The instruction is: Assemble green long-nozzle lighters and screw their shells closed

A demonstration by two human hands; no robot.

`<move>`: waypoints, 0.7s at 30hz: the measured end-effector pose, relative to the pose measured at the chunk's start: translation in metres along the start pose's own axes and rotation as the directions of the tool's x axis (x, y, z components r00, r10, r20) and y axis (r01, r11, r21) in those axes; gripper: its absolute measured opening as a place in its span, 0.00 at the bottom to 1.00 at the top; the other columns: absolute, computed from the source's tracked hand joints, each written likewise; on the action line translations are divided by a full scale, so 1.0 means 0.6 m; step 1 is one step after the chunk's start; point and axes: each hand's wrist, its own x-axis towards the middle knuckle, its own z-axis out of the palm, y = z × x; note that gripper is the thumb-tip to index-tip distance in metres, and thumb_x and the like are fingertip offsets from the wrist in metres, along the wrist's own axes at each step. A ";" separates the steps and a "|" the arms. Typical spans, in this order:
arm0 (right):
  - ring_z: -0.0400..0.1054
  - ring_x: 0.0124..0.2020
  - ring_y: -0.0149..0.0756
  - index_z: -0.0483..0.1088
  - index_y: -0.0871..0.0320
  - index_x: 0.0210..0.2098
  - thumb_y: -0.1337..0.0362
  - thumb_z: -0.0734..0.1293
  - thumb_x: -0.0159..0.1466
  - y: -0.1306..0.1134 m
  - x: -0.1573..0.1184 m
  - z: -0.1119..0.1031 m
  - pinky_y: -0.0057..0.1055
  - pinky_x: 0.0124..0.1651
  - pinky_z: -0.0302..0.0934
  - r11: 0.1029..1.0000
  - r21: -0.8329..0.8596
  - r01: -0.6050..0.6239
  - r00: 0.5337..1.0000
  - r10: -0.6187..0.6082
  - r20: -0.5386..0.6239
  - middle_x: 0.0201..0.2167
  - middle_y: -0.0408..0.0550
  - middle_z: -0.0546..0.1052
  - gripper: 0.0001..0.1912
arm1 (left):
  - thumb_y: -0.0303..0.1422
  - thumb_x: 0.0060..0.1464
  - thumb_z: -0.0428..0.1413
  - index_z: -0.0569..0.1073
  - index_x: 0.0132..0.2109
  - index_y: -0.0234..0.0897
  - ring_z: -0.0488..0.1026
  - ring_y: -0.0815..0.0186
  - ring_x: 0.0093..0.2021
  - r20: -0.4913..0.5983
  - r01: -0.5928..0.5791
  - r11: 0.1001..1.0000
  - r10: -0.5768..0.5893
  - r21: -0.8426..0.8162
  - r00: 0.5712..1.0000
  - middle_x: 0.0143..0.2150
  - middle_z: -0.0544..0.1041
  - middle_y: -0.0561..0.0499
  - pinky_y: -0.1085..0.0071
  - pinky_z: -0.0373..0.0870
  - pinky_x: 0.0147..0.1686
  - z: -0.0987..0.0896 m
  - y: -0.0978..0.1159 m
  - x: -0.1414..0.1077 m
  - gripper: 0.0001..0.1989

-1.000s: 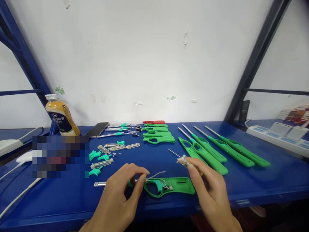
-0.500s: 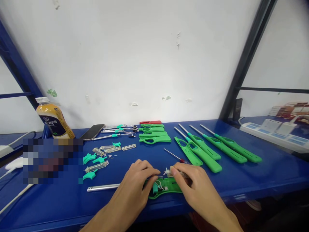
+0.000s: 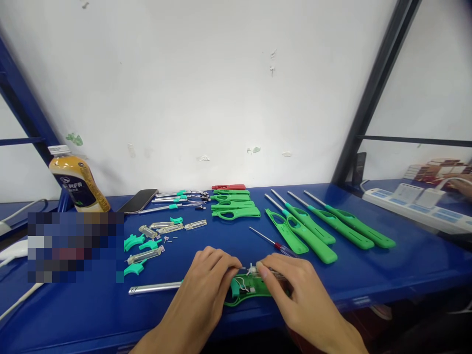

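In front of me on the blue table lies an opened green lighter handle shell [image 3: 254, 293]. A silver lighter tube [image 3: 155, 288] sticks out of it to the left, and a teal trigger [image 3: 235, 288] and white wires show inside. My right hand [image 3: 300, 290] pinches a clear fuel tank [image 3: 271, 271] with a white valve at its left end, held just above the shell. My left hand [image 3: 208, 282] is closed over the shell's left part. Its thumb and forefinger are pinched together by a tiny grey tip, mostly hidden, facing the valve.
A screwdriver [image 3: 275, 242] lies beyond my right hand, near several assembled green lighters [image 3: 342, 226]. Green shells [image 3: 236, 212] are stacked at the back. Clear tanks [image 3: 143, 254] and teal triggers [image 3: 134, 268] lie left, with a phone [image 3: 139, 201] and a bottle [image 3: 79, 179] behind.
My left thumb and forefinger, apart before, have come together in a pinch. My right hand has shifted slightly left with the fuel tank. The view has moved a little.
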 end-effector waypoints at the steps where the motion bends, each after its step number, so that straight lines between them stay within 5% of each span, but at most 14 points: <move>1: 0.66 0.30 0.33 0.66 0.54 0.32 0.58 0.57 0.80 0.000 0.000 0.000 0.34 0.36 0.52 1.000 0.001 -0.002 1.000 0.002 0.002 0.29 0.40 0.73 0.19 | 0.23 0.73 0.49 0.72 0.47 0.43 0.73 0.60 0.40 0.002 0.000 1.000 0.000 -0.008 1.000 0.42 0.79 0.55 0.62 0.65 0.45 -0.001 0.001 0.000 0.11; 21: 0.67 0.30 0.34 0.65 0.54 0.32 0.57 0.55 0.80 0.001 -0.001 -0.002 0.35 0.36 0.52 0.999 -0.028 -0.018 0.999 0.019 0.037 0.29 0.41 0.73 0.21 | 0.24 0.74 0.47 0.73 0.47 0.43 0.74 0.62 0.41 0.026 0.006 1.000 -0.005 -0.028 1.000 0.43 0.80 0.55 0.62 0.65 0.48 -0.006 0.003 0.002 0.12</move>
